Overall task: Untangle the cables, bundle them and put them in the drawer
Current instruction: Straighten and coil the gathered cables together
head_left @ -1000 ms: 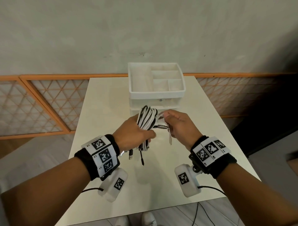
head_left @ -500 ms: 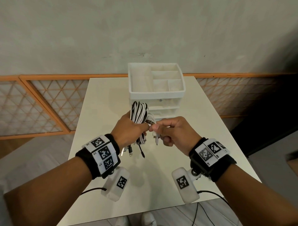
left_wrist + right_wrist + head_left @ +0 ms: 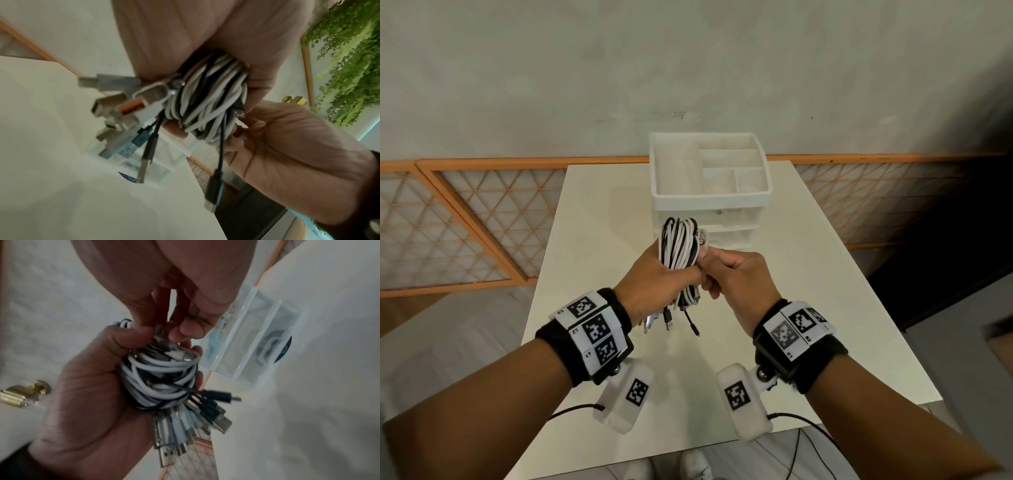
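A coil of white and black cables (image 3: 681, 253) stands upright in the air above the table, in front of the drawer unit (image 3: 710, 205). My left hand (image 3: 657, 284) grips the coil (image 3: 160, 374) around its middle. Several USB plugs (image 3: 666, 322) hang below that hand. My right hand (image 3: 722, 270) is pressed against the coil's right side. Its fingertips (image 3: 185, 331) pinch a loose cable end (image 3: 159, 332) at the top of the coil. In the left wrist view the coil (image 3: 207, 100) fills the left palm, with the right hand (image 3: 287, 154) beneath it.
The white drawer unit has a divided open tray (image 3: 664, 198) on top and clear shut drawers (image 3: 252, 344) below. It stands at the back of the pale table (image 3: 592, 274). An orange lattice panel (image 3: 465, 222) runs along the wall behind.
My right hand has moved left, up against the coil, bringing the loose cable end in with it. The coil has risen a little toward the drawer unit.
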`<control>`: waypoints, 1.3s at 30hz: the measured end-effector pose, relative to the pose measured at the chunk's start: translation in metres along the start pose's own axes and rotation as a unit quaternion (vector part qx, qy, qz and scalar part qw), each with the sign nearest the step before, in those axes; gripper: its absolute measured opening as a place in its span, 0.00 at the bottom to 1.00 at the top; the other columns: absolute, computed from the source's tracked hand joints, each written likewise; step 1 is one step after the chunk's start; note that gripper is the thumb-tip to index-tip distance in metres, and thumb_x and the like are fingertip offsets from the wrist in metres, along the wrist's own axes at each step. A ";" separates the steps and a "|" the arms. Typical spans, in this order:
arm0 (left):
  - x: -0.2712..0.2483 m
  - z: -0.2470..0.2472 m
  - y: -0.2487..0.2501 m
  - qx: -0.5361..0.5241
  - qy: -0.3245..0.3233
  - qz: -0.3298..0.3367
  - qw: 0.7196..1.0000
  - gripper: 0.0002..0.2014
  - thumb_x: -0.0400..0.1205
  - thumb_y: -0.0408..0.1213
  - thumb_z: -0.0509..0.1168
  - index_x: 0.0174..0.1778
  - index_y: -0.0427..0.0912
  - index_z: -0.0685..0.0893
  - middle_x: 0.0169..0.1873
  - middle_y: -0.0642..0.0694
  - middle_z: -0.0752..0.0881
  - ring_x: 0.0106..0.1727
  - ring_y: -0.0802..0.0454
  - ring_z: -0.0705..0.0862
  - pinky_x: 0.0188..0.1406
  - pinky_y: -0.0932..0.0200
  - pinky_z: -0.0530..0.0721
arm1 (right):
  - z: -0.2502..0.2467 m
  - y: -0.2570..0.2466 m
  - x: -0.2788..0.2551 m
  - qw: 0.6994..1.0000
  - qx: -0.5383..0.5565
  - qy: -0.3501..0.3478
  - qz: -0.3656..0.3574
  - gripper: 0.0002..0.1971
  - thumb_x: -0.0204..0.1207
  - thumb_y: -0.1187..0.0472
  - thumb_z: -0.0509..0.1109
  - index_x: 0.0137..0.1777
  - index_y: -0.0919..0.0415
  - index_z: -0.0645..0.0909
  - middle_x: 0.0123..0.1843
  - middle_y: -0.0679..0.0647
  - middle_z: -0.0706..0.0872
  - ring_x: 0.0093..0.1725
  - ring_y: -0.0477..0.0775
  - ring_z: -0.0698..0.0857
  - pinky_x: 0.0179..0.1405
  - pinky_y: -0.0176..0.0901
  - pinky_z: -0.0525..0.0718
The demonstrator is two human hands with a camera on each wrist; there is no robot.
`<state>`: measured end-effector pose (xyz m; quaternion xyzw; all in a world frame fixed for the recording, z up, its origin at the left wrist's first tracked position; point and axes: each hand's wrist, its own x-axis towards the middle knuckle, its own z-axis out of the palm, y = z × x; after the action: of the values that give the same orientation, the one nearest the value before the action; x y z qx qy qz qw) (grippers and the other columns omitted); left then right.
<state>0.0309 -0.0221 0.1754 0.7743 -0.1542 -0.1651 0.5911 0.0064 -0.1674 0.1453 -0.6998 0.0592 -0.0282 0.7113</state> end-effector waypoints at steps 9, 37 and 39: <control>0.004 -0.008 0.002 -0.017 -0.034 0.021 0.999 0.08 0.76 0.24 0.72 0.47 0.32 0.81 0.34 0.38 0.85 0.36 0.49 0.86 0.38 0.53 0.86 | -0.021 -0.006 0.007 0.987 -0.069 -0.141 -0.021 0.18 0.82 0.57 0.68 0.48 0.76 0.87 0.42 0.69 0.82 0.39 0.52 0.77 0.40 0.39 0.76; 0.008 -0.007 0.005 -0.080 -0.030 0.001 0.996 0.15 0.70 0.28 0.74 0.50 0.27 0.83 0.43 0.26 0.86 0.44 0.40 0.87 0.51 0.41 0.87 | -0.015 -0.017 0.007 0.990 0.101 -0.096 0.007 0.06 0.79 0.70 0.70 0.42 0.68 0.87 0.32 0.59 0.84 0.31 0.53 0.82 0.33 0.45 0.82; 0.009 -0.006 0.006 -0.065 -0.045 0.011 0.997 0.09 0.72 0.23 0.72 0.46 0.27 0.83 0.38 0.32 0.87 0.41 0.44 0.87 0.45 0.48 0.85 | -0.014 -0.014 0.008 0.996 0.047 -0.071 -0.012 0.07 0.78 0.72 0.72 0.41 0.65 0.89 0.30 0.56 0.85 0.29 0.52 0.81 0.31 0.45 0.80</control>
<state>0.0410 -0.0222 0.1825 0.7239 -0.1784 -0.2026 0.6349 0.0128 -0.1828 0.1584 -0.6664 -0.0011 0.0102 0.7455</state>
